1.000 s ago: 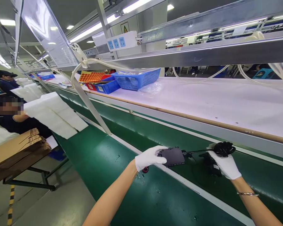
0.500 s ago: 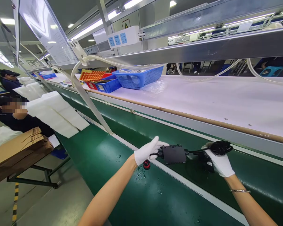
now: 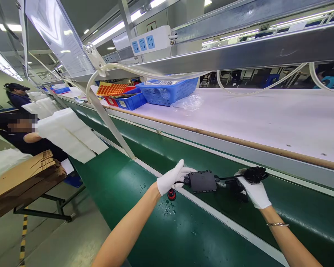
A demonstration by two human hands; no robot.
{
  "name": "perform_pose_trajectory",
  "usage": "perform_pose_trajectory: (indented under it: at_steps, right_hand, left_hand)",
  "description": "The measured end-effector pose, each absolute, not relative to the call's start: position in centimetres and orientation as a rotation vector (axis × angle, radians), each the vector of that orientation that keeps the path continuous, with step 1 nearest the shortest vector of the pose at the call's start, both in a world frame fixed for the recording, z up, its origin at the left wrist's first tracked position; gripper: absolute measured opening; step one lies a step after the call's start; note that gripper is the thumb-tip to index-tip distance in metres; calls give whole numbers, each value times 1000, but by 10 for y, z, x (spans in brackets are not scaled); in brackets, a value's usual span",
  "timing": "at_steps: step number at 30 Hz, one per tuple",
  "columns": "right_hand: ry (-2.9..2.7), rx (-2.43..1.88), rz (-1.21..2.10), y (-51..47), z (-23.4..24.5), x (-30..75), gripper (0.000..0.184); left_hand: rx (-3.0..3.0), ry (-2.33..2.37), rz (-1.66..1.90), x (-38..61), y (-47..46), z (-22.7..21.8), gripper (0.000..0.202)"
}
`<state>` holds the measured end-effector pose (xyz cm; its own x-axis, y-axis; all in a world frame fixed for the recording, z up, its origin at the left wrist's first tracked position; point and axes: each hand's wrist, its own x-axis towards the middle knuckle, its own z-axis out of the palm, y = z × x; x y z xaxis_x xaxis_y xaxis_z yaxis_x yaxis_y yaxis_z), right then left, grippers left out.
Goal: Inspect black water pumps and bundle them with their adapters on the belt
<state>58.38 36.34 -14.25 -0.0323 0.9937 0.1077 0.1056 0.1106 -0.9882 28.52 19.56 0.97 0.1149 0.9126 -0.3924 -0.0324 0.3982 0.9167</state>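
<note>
The black box [image 3: 203,181] is hanging between the hands, above the green surface [image 3: 119,172]. Its leads seem to be bearing the weight, so uneven pulling could be straining the joints at either end. The left hand [image 3: 174,180] is holding the thin lead [image 3: 179,182] loosely, some fingers spread; that slack grip could be letting the red-ringed connector [image 3: 172,194] below slip. The right hand [image 3: 252,189] is clasping the coiled cable [image 3: 255,175], how firmly I cannot tell; loosened loops could be snagging. Wet-looking specks [image 3: 168,210] are lying nearby, perhaps threatening the connector.
</note>
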Motion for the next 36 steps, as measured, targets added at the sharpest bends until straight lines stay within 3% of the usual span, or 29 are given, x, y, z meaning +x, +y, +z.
perform_pose_trajectory:
  at_steps: [15,21,25,28,36]
  right_hand:
    - [-1210,-1300,1218,378,-151,512,43]
    - [-1141,-1299,1217,390,-167,486,47]
    - [-1098,-1272,1209,393,-177,476,47]
    - [-1087,-1232,1234,392,-182,468,42]
    - [-1106,-1136,1308,388,-186,447,36]
  left_hand:
    - [937,1335,880,218,218,-29,97]
    - [1249,1631,977,214,223,-46,60]
    - [2115,1867,789,219,209,-56,32]
    - [2834,1858,490,216,198,-69,28]
    - [3113,1934,663,192,189,-98,32]
